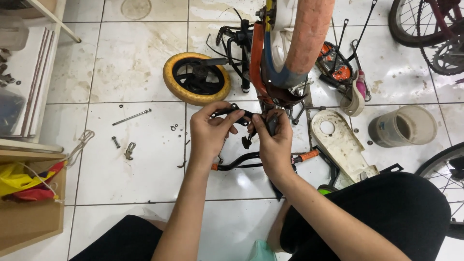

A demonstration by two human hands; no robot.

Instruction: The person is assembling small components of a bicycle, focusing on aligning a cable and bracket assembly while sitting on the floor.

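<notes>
Your knees (377, 212) frame the floor (130, 159) where, past the bolt (131, 116) and yellow wheel (195, 78), your left hand (209, 133) is clamped on a black brake caliper (231, 113) and your right hand (274, 140) pinches its other end under the orange tyre (309, 34), bucket (402, 125) farther right.

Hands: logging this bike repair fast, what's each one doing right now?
Left hand: closed on a black brake caliper.
Right hand: closed, pinching a small black part beside it.
</notes>
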